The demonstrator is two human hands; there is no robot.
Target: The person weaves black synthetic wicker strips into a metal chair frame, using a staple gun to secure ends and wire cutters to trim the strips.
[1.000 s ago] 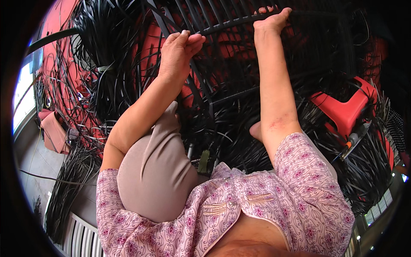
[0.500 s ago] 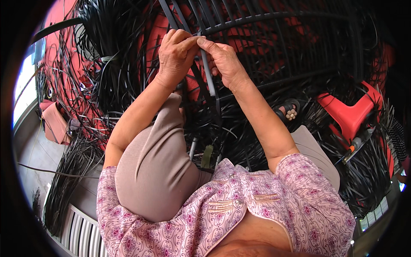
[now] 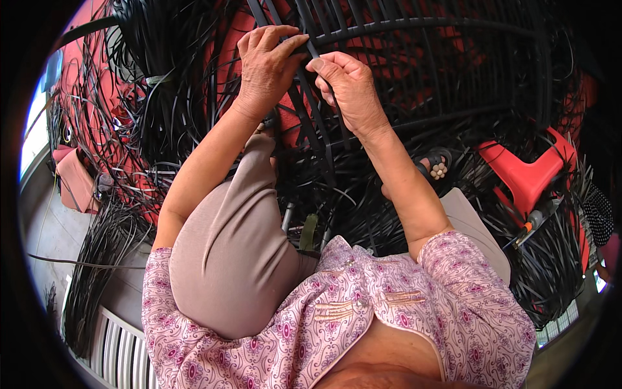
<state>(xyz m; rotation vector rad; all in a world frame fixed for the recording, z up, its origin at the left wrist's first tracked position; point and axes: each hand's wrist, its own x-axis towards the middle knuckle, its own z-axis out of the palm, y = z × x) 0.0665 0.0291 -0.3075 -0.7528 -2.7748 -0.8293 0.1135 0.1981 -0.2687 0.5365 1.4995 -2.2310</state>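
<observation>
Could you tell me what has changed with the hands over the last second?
The right hand let go of the curved black frame bar, came down and leftward, and now pinches the flat black plastic strip beside the left hand. The left hand stayed on the strip; the red plastic stool did not move.

Floor [image 3: 48, 227]: black strip bundles [image 3: 97, 259], red stool [image 3: 525, 172].

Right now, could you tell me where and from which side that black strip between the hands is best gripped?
Probably best pinched on its flat faces just below the frame bar, where the black strip runs free. Come from the near side, as the left hand and right hand do; behind it, upright frame ribs crowd the way.
</observation>
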